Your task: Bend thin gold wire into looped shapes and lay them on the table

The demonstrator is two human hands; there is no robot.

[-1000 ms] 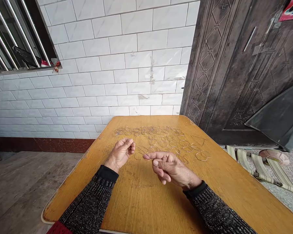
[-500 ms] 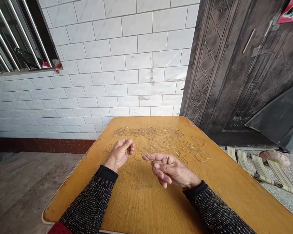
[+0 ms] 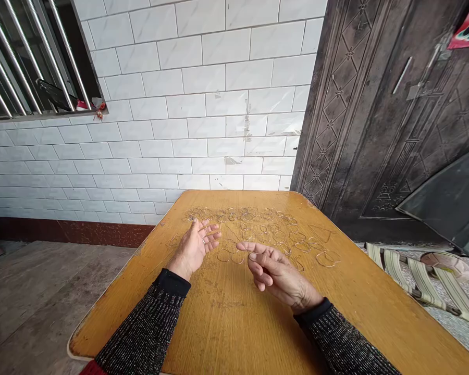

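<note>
Above the wooden table, my left hand is open with its fingers spread and nothing in them. My right hand pinches a thin wire between thumb and fingers. From that pinch the wire slants up and leftward, its far end close to my left fingertips but apart from them. Beyond both hands, several thin wire loops lie spread over the tabletop, some overlapping in a row near the far edge. My right hand hides a few of them.
A white tiled wall stands behind the table's far edge. To the right are a dark carved door and a striped strap seat on the floor. A barred window is at upper left.
My left hand has let go of the wire and its fingers have spread open. My right hand still pinches the wire. The view has shifted slightly.
</note>
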